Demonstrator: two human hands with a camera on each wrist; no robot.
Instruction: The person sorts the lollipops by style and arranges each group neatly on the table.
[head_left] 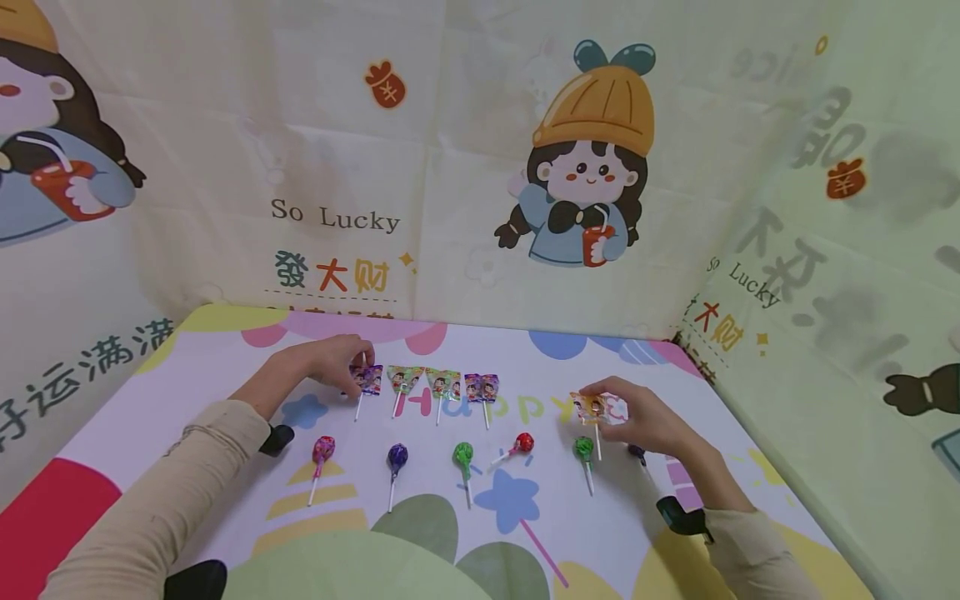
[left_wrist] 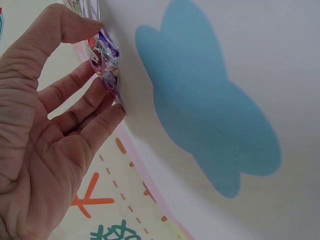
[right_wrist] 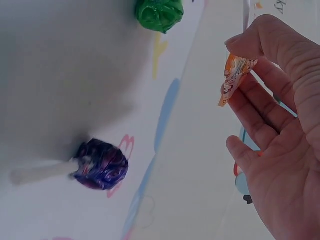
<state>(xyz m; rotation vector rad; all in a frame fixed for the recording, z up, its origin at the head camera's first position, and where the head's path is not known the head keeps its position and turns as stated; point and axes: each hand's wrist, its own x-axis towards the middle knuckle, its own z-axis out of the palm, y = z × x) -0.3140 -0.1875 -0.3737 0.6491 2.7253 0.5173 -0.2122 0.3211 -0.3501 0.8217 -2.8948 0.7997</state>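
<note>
At the left end of the back row, my left hand [head_left: 341,362] has its thumb and fingers at the sides of a flat lollipop in a purple wrapper [head_left: 370,380]. In the left wrist view, the thumb presses that wrapper [left_wrist: 107,62] with the fingers behind it. My right hand [head_left: 648,417] pinches a flat lollipop in an orange wrapper [head_left: 589,407], its white stick pointing down. The right wrist view shows this orange wrapper [right_wrist: 235,77] between thumb and fingers. Close by lie a round green lollipop [head_left: 583,448] and a dark purple one [right_wrist: 102,165], partly hidden by the hand in the head view.
Two green-wrapped flat lollipops [head_left: 405,379] and another purple-wrapped one [head_left: 482,387] continue the back row. In front lie round lollipops: pink [head_left: 324,448], purple [head_left: 397,455], green [head_left: 463,454] and red [head_left: 524,442]. A printed cloth [head_left: 465,167] stands behind the table [head_left: 360,333].
</note>
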